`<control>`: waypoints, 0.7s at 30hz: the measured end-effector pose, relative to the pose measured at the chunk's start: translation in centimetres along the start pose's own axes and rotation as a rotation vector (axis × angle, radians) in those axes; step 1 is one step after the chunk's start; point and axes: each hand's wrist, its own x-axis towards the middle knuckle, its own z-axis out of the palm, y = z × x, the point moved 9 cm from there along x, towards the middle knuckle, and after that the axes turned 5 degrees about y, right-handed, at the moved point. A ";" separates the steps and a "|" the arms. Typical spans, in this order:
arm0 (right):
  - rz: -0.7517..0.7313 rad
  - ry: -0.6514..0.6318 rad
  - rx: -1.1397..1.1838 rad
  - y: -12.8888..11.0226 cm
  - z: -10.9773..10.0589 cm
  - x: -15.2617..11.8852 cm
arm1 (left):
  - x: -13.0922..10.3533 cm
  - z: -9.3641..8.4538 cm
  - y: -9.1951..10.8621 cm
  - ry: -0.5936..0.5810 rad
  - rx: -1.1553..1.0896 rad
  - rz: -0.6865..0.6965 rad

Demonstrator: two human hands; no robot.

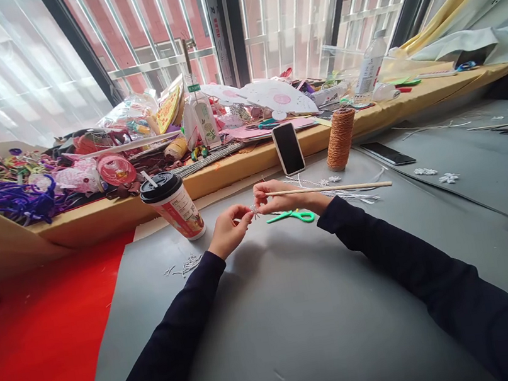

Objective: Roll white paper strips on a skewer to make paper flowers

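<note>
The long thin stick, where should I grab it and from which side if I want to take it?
Probably pinch its free end, coming from the right. The stick is straight and slim, so two fingertips should do. Its other end is at the right hand, while this one pokes out past the wrist.

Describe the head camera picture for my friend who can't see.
The left hand and right hand hold a small white piece over a grey table; the right also holds a wooden stick. Green scissors and a lidded cup are nearby.
</note>
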 end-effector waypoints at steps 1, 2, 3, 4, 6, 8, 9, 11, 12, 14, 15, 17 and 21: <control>-0.010 -0.011 -0.013 -0.1 0.0 0.0 | 0.0 0.0 0.1 0.004 0.022 0.008; -0.014 -0.012 -0.013 -0.1 0.0 0.0 | 0.0 -0.1 0.2 0.021 0.045 0.014; -0.011 0.002 0.001 0.0 -0.1 0.0 | 0.0 -0.3 0.2 0.053 0.066 0.019; -0.004 0.024 0.025 0.3 -0.2 0.1 | -0.1 -0.7 0.3 0.095 0.086 0.024; 0.012 0.079 0.077 1.0 -0.4 0.3 | -0.2 -1.3 0.5 0.174 0.121 0.029; 0.019 0.123 0.114 1.6 -0.4 0.4 | -0.3 -1.6 0.5 0.212 0.146 0.018; 0.022 0.134 0.128 1.9 -0.3 0.5 | -0.4 -1.7 0.4 0.217 0.151 0.006; 0.035 0.128 0.153 2.4 0.0 0.4 | -0.5 -1.7 0.2 0.218 0.160 -0.021; 0.043 0.121 0.165 2.6 0.2 0.4 | -0.6 -1.7 0.0 0.222 0.165 -0.034; 0.053 0.116 0.184 2.8 0.3 0.4 | -0.6 -1.8 -0.4 0.234 0.178 -0.057; 0.053 0.122 0.191 2.8 0.4 0.4 | -0.5 -1.9 -0.7 0.242 0.181 -0.069; 0.055 0.143 0.195 3.0 0.4 0.5 | -0.4 -1.9 -1.4 0.253 0.170 -0.097; 0.065 0.198 0.184 3.6 0.6 0.7 | -0.3 -1.9 -2.8 0.252 0.107 -0.156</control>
